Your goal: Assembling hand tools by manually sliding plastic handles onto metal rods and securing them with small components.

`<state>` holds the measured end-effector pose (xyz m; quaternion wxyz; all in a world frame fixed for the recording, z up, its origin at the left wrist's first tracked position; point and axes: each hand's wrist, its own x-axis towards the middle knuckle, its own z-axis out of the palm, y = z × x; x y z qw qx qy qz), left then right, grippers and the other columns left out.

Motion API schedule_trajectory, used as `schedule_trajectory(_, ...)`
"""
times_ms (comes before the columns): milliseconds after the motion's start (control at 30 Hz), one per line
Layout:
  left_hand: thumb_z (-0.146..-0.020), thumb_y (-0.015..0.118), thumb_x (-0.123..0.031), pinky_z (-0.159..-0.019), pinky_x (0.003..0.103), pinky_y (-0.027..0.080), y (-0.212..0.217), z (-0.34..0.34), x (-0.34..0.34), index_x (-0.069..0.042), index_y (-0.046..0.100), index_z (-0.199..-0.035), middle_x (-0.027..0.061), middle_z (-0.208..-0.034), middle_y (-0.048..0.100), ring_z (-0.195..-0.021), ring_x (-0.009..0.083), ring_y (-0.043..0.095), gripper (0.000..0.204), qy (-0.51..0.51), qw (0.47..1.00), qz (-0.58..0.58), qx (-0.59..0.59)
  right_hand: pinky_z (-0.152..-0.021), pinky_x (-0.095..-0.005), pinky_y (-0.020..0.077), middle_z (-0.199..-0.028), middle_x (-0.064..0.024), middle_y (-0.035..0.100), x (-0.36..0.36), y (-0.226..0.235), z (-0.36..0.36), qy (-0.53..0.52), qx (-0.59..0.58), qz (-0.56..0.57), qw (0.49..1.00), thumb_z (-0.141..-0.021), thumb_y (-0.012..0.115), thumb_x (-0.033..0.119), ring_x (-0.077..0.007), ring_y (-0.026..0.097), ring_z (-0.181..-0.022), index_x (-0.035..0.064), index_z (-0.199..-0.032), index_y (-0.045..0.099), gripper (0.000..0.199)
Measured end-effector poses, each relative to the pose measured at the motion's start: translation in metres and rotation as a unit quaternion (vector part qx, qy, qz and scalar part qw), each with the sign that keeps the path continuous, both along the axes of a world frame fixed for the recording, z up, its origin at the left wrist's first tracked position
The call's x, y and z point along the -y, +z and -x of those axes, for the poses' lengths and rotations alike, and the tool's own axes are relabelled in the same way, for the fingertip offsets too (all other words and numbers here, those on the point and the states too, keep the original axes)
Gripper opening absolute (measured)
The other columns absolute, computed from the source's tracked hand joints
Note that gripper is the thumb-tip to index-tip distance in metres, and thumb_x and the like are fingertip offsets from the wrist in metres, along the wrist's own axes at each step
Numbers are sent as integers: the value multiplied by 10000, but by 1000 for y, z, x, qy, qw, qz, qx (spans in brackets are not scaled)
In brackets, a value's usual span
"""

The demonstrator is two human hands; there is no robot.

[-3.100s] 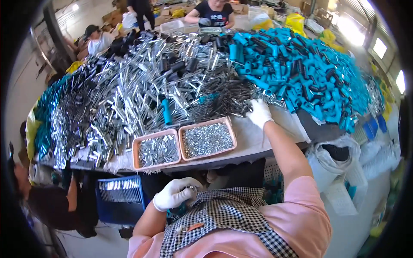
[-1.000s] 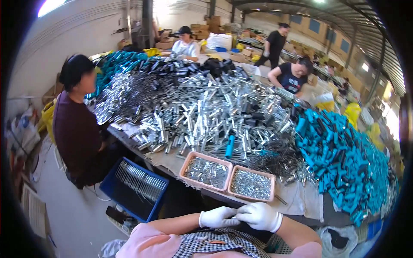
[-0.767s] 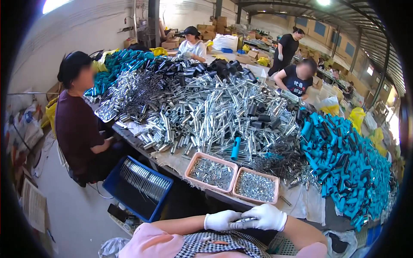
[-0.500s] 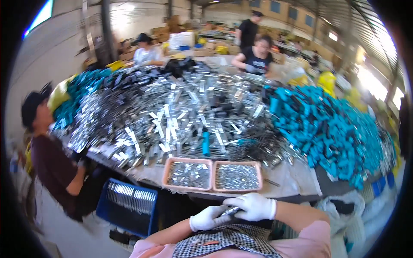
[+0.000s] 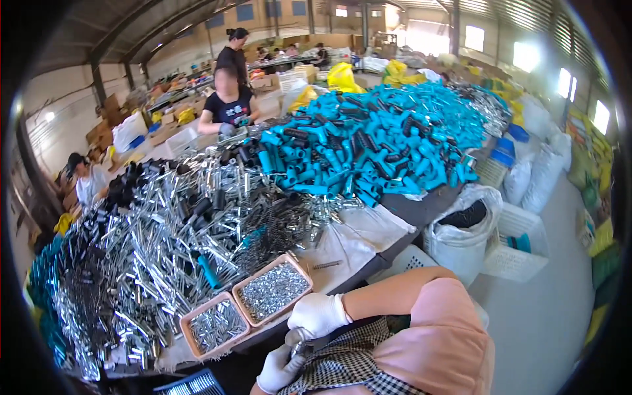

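Close to my apron, my two white-gloved hands meet at the table's front edge. My left hand [image 5: 279,371] is closed around a small shiny metal part [image 5: 301,349]. From above, my right hand [image 5: 318,316] grips the same part; its fingers hide most of it, so its exact kind does not show. Just beyond my hands lie two pink trays on the table. The nearer-left tray [image 5: 184,324] holds small silvery pieces, and the other tray [image 5: 309,270] is full of tiny metal bits.
A large heap of metal tubes [image 5: 145,263] covers the table, with teal sleeves [image 5: 368,141] piled to the right. A coil spring [image 5: 327,264] lies by the trays. At right stand a white sack [image 5: 454,247] and a white crate [image 5: 526,253]. A co-worker [image 5: 227,105] sits across the heap.
The view has swung to the right, so the trays and heap now appear further left. My hands still hold the metal part together, with the right hand above the left.
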<state>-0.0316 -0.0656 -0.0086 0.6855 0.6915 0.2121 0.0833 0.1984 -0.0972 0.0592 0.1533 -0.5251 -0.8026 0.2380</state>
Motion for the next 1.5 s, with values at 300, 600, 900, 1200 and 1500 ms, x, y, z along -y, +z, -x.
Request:
schedule_trajectory(300,-976,580,-156,-861,305,499,10,-7,8,17,593,-1243,58,-1043,653,-917,138,600,319,33,996,-53,61,-606,-486,500,-709,-165,661,5,-3,-1,63,46,18,997,-889,585,472,-392,643,-679,80,-794,691,417)
schedule_trajectory(600,-961,617,-321,-784,371,514,5,-16,-11,-4,594,-1225,184,-933,671,-840,245,660,413,-31,985,-162,49,-639,-422,531,-817,-116,680,9,-5,-10,142,-44,-53,988,-849,652,273,-311,672,-712,129,-1062,655,257)
schedule_trajectory(900,-944,592,-493,-807,423,509,-21,2,-5,-8,600,-1193,216,-992,678,-912,358,663,545,-47,985,-166,14,-539,-392,501,-690,-83,633,3,14,3,202,115,-117,965,-835,674,470,-280,636,-604,100,-991,641,403)
schedule_trajectory(1200,-949,617,-352,-763,430,516,17,3,-19,27,600,-1154,249,-897,655,-838,374,661,431,-39,950,-302,-68,-501,-390,496,-658,-68,611,-5,21,-8,236,198,-132,942,-820,671,342,-257,632,-572,92,-981,638,299)
schedule_trajectory(1500,-939,579,-537,-413,241,453,9,21,-44,-16,627,-1051,41,-676,583,-483,127,560,535,-184,943,276,-37,-459,-315,457,-653,-21,557,-6,34,-1,336,138,-376,852,-797,566,176,-177,571,-536,-18,-1038,650,321)
